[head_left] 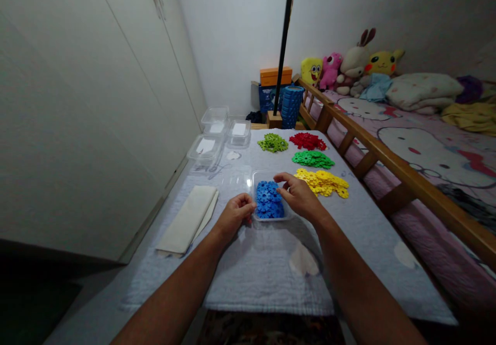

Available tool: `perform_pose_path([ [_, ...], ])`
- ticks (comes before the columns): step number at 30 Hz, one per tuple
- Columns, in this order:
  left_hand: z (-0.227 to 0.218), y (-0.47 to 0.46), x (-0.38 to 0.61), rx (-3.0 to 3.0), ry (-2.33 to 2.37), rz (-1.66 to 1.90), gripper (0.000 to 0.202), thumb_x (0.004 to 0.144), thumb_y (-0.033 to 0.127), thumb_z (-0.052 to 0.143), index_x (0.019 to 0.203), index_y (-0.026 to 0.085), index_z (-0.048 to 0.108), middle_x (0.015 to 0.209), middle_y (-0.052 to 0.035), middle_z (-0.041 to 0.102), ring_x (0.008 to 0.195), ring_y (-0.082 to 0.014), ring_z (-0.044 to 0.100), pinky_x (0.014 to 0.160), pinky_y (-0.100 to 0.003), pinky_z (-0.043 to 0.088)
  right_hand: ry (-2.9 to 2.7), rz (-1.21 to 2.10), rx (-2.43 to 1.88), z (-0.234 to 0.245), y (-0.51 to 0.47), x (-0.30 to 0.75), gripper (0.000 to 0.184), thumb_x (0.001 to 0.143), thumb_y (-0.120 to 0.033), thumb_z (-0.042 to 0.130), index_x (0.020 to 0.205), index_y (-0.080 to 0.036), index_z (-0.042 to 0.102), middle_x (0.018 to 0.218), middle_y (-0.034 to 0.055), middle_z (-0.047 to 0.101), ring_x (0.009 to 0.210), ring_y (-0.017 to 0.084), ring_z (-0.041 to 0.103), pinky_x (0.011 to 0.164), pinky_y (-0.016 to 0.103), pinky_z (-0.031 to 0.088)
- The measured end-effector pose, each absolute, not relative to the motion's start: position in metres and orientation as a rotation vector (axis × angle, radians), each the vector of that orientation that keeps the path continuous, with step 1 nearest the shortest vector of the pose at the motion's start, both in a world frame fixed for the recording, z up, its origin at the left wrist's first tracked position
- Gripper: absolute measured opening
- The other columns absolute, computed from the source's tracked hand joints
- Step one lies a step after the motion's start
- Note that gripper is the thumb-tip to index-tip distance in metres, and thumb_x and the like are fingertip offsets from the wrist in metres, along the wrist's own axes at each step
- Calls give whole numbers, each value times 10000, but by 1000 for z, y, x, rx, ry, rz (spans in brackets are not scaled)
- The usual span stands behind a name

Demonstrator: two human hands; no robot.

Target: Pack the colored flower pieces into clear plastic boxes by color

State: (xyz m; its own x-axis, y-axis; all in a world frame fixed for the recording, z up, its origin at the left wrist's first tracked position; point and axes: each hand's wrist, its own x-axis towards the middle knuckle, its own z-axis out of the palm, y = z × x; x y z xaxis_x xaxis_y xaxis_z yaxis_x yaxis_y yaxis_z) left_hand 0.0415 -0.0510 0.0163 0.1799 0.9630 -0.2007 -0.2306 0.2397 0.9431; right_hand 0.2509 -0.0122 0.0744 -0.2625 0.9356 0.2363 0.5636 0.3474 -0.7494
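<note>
A clear plastic box [270,219] stands near the middle of the cloth-covered table, with blue snowflake-shaped building discs [268,200] piled inside. At its left wall, my left hand [237,212] has its fingers curled and closed on the box's edge. My right hand [297,192] reaches over the right wall, thumb and index finger bent and apart next to the blue discs; no disc is plainly between them. A clear lid [235,179] lies just left of the box. Yellow discs [323,182] are heaped beyond my right hand.
Green discs [313,159], red discs [308,140] and lime-green pieces [273,142] form piles farther back. Clear boxes with white paper [205,147] stand at the back left. A folded cream cloth [188,218] lies left. A wooden bed rail [380,172] borders the right; a black pole [284,45] rises behind.
</note>
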Motion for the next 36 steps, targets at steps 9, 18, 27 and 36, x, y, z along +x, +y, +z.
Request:
perform_pose_path([
  [9,17,-51,42,954,1043,1053,293,703,365,760,729,191,525,529,80,485,420,-69,465,434,-186,402,-1678,773,-1393,34,-16,285,195,809,-393,602,744,-209,606,647,-15,572,593,145,507,568,274,386],
  [18,16,-51,41,951,1042,1057,280,699,346,762,754,191,536,543,81,492,423,-66,447,440,-190,405,-1664,1021,-1335,16,-21,275,407,826,-544,553,585,-233,450,543,-40,418,546,130,415,520,265,316],
  [27,15,-52,43,991,1061,1084,295,725,397,751,771,202,535,578,74,502,444,-81,443,464,-211,393,-1604,1009,-1323,14,-23,271,373,771,-509,581,575,-226,438,569,-45,390,568,121,393,546,265,314],
  [36,19,-50,32,1906,1766,1173,89,811,256,647,891,216,640,954,-61,642,921,-242,580,864,-378,456,-1501,887,-1368,17,-21,279,392,773,-504,553,539,-233,392,553,-43,350,554,121,359,532,270,291],
])
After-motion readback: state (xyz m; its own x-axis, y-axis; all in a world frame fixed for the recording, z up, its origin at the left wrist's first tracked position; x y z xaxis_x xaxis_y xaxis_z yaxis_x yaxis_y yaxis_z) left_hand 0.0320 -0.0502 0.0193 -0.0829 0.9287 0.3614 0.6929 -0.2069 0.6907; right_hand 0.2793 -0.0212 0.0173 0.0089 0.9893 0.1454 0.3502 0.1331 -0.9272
